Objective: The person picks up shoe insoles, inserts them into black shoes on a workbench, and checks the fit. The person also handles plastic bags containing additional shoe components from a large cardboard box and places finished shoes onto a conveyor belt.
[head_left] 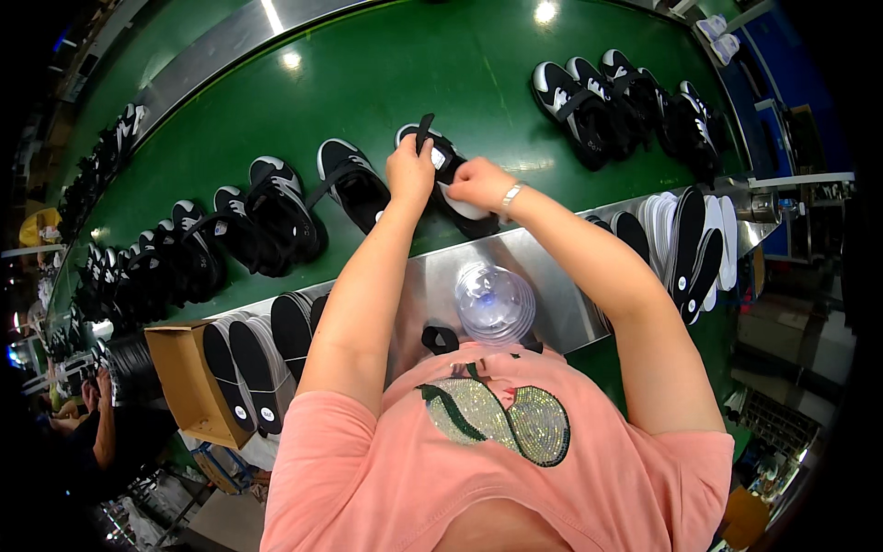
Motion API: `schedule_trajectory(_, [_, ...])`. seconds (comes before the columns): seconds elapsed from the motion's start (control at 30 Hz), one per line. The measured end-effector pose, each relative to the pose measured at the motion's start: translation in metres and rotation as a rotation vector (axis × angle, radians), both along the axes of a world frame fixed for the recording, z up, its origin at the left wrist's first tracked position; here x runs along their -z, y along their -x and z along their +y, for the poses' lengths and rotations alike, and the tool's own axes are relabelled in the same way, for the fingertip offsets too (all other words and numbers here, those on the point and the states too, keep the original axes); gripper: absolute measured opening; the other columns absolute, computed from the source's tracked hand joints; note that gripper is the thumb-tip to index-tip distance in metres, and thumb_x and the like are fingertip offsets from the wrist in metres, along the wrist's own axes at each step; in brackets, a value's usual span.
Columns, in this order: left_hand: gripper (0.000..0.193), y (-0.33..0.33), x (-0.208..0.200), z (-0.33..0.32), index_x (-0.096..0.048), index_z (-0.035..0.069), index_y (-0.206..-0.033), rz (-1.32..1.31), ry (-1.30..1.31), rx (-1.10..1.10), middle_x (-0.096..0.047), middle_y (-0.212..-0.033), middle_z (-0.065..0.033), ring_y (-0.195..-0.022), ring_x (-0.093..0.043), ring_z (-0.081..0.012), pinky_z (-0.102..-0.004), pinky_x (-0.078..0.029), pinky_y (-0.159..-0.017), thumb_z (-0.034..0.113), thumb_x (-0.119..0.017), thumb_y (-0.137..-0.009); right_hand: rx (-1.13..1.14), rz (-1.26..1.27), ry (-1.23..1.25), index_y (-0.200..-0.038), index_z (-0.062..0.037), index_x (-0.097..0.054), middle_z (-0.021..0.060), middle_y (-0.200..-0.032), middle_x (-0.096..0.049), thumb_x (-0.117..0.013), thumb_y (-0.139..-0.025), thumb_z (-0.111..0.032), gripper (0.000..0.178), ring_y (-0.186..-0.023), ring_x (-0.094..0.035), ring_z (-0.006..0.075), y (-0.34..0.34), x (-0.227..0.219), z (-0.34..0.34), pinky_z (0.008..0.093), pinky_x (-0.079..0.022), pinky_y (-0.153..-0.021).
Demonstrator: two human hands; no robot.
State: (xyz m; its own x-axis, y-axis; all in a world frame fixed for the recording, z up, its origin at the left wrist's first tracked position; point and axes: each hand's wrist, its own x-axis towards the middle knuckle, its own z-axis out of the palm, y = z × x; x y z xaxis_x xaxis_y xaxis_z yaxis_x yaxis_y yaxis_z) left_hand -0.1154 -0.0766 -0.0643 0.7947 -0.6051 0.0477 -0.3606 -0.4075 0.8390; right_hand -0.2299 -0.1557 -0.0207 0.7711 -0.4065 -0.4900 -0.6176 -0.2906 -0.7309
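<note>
Your left hand pinches the strap of a black shoe on the green counter, your right hand's grip unclear over its opening; likely light and soft-sided, it should hold best by the firmer heel.

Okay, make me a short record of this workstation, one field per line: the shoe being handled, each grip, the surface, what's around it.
Handled item: black-and-white sneaker, toe pointing away from the person
Left grip: closed on a black strap
Right grip: curled at the sneaker's opening; whether it pinches anything is unclear
Surface: green tabletop, metal strip along the near side
Also on tabletop: more strapped sneakers, left and right
Near side: clear plastic stack, insoles, cardboard box
</note>
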Motion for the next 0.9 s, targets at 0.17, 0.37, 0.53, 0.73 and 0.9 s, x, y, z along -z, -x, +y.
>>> schedule_trajectory(0.17, [0.02,-0.014,0.041,0.001,-0.058,0.005,-0.085,0.038,0.061,-0.041,-0.059,-0.074,-0.0183,-0.072,-0.056,-0.0365,-0.0412,-0.043,-0.063,0.024,-0.055,-0.078,-0.016,-0.257,-0.399,-0.06,-0.0046,-0.054,-0.0006,-0.056,-0.047,-0.064,-0.07,-0.018,0.019,-0.056,-0.046,0.0107,0.091,-0.087,-0.014,0.0229,-0.035,-0.052])
schedule_trajectory(0.37, [0.022,-0.003,0.0,-0.001,-0.059,0.005,-0.086,0.042,-0.095,-0.012,-0.06,-0.073,-0.0164,-0.069,-0.057,-0.034,-0.0399,-0.043,-0.062,0.026,-0.055,-0.079,0.16,-0.279,0.645,-0.071,-0.004,-0.055,0.0075,-0.074,-0.052,-0.065,-0.063,-0.021,0.021,-0.066,-0.053,0.0225,0.162,-0.099,0.015,0.0304,-0.043,-0.058])
schedule_trajectory(0.53, [0.024,-0.005,0.001,-0.001,-0.058,0.003,-0.083,-0.034,-0.14,0.003,-0.059,-0.071,-0.0153,-0.067,-0.056,-0.0308,-0.0374,-0.042,-0.061,0.027,-0.055,-0.079,0.283,-0.31,0.586,-0.072,-0.0035,-0.055,0.0076,-0.076,-0.053,-0.065,-0.063,-0.021,0.021,-0.068,-0.053,0.0236,0.192,-0.082,0.018,0.0302,-0.043,-0.059])
schedule_trajectory(0.73, [0.026,-0.009,0.003,0.004,-0.058,0.003,-0.084,-0.076,-0.145,-0.018,-0.059,-0.07,-0.0139,-0.066,-0.057,-0.0265,-0.0346,-0.042,-0.061,0.028,-0.055,-0.079,0.34,-0.276,0.559,-0.073,-0.0031,-0.055,0.0083,-0.077,-0.053,-0.065,-0.064,-0.021,0.022,-0.068,-0.052,0.0234,0.202,-0.082,0.02,0.0302,-0.043,-0.06])
schedule_trajectory(0.9, [0.025,-0.009,0.004,0.001,-0.059,0.005,-0.088,-0.055,-0.11,0.01,-0.059,-0.074,-0.0176,-0.072,-0.057,-0.0348,-0.0398,-0.043,-0.064,0.028,-0.054,-0.079,0.38,-0.321,0.562,-0.073,-0.0034,-0.055,0.0082,-0.077,-0.052,-0.066,-0.064,-0.021,0.023,-0.068,-0.052,0.0229,0.213,-0.077,0.022,0.0299,-0.043,-0.06])
